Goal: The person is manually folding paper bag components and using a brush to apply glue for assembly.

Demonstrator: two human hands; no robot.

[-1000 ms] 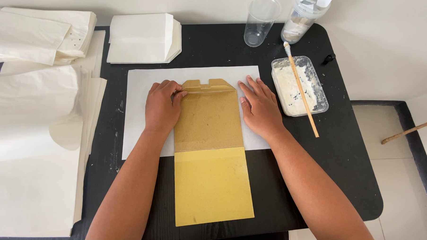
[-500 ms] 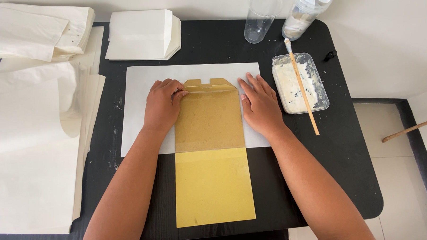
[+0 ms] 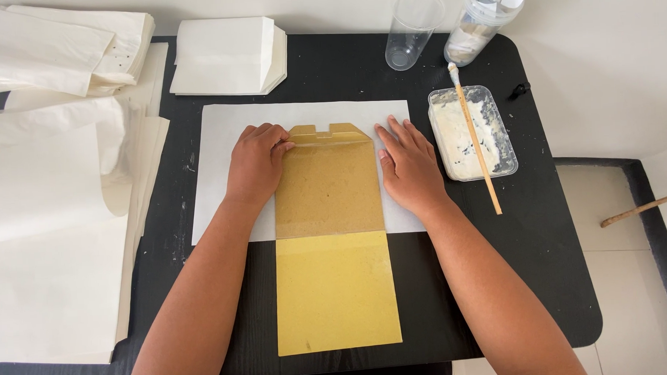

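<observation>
- Left hand [image 3: 255, 164]: palm down, fingers curled, fingertips pressing the left edge of the brown paper bag [image 3: 328, 182] near its top corner. Gripping nothing.
- Right hand [image 3: 410, 166]: flat, fingers spread and extended, pressing down just beside the bag's right edge, on the white sheet [image 3: 214, 169]. Holding nothing.
- Brown paper bag lies flat between the two hands, notched top edge pointing away from the person, on top of the white sheet.
- Yellow panel [image 3: 336, 292] continues from the bag's lower edge toward the person, lying on the black table [image 3: 550, 261] past the white sheet's near edge.
- Clear plastic tray of white paste [image 3: 470, 131] right of the right hand; wooden-handled brush [image 3: 476, 142] rests across it, handle end overhanging onto the table.
- Empty clear plastic cup [image 3: 411, 29] and clear plastic jar [image 3: 484, 19] at the table's far edge.
- Stack of folded white bags [image 3: 229, 56] far left of centre; loose cream paper sheets [image 3: 54, 241] piled along the left side.
</observation>
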